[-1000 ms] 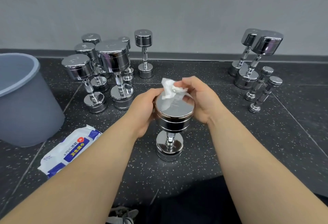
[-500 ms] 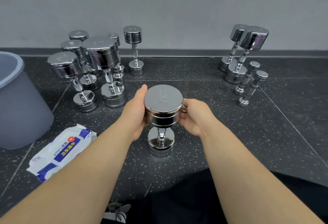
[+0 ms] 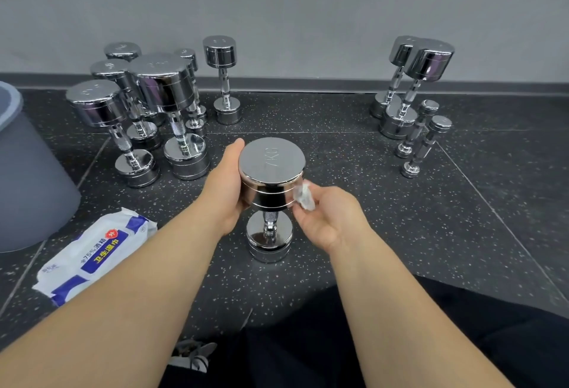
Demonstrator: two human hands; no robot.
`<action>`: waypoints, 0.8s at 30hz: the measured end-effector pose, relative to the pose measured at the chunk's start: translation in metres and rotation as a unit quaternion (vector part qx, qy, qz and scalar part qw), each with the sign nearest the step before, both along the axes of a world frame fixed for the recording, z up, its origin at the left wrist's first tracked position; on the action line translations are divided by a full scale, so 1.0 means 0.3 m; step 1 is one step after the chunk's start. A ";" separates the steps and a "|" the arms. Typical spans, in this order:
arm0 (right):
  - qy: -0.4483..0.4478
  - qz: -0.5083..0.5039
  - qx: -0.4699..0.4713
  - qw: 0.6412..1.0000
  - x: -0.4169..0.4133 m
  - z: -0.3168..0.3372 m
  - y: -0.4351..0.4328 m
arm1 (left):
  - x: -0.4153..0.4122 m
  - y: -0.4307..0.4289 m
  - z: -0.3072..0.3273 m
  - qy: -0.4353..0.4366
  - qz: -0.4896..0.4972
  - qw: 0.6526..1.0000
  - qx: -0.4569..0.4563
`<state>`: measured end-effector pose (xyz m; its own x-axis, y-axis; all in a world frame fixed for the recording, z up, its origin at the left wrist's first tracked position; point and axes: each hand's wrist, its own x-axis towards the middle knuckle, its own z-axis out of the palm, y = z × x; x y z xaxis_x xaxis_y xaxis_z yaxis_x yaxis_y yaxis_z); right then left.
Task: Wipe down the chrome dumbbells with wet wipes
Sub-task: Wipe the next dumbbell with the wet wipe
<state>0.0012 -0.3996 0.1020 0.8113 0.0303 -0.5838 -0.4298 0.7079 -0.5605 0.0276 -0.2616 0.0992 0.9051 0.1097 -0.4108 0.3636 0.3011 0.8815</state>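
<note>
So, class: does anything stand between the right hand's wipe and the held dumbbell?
Nothing visible. The wipe, pinched in the right hand, sits against the dumbbell's top head; the left hand holds the opposite side.

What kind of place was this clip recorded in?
Probably a gym or weights room: chrome dumbbells stand on end in groups on dark speckled floor tiles, beside a plain grey wall.

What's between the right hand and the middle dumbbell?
A crumpled white wipe, held by the right hand against the dumbbell top's side; head view.
</note>
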 end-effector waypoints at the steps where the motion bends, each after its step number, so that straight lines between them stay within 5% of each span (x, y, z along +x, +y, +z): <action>1: -0.011 -0.014 0.013 1.000 0.008 0.008 0.005 | -0.001 0.000 0.001 -0.002 0.001 1.000 0.000; 5: 0.012 -0.038 0.009 0.999 -0.018 0.021 0.017 | -0.007 0.003 0.004 -0.004 0.008 1.000 0.017; 11: 0.022 -0.020 -0.221 0.975 -0.130 -0.003 0.043 | -0.069 0.002 0.027 0.015 0.019 0.999 0.030; 24: 0.014 -0.073 -0.172 0.982 -0.138 0.001 0.083 | -0.228 0.007 0.022 0.040 -0.057 0.995 0.073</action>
<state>-0.0404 -0.3747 0.1024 0.7753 -0.2884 -0.5619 -0.3563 0.5349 -0.7662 -0.0408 -0.2594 0.1058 0.8802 0.0727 -0.4690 0.4585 0.1253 0.8798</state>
